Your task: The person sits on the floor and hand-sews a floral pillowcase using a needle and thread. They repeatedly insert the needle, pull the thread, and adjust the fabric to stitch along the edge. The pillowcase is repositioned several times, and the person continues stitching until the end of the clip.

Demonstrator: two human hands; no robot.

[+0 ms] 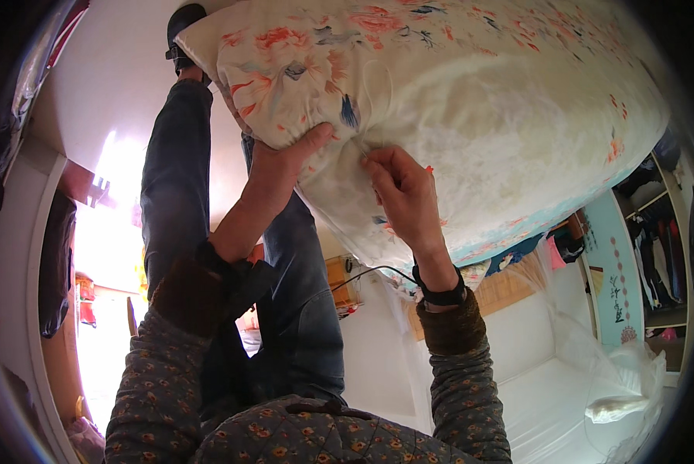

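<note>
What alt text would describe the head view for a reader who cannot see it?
Two bare hands grip a large cream pillow with orange and blue flower print: the left hand bunches its fabric, and the right hand pinches a seam beside it. Below are legs in blue jeans and floral padded sleeves.

floral pillow [470, 100] rests on person's jeans-clad legs [178, 178].

Turquoise wall panel [619, 271] with dark markings, far right.
</note>
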